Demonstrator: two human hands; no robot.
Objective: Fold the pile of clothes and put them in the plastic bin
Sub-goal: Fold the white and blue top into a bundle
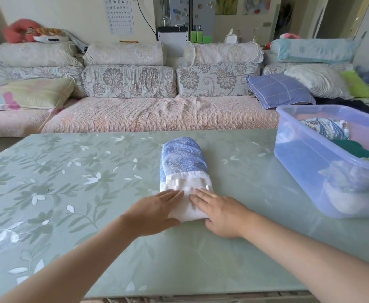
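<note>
Left grip (155,213) and right grip (218,215), fingers straight, press the folded garment (183,160) on the bench (70,171). Bin (305,171) already holds clothes; this 1 remains outside.

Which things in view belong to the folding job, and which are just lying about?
Job: blue patterned garment with white waistband, left hand, right hand flat on it, translucent blue plastic bin, folded clothes inside.
Lying about: blue checked cushion, lime green cushion, floral sofa, eye chart on wall.
</note>
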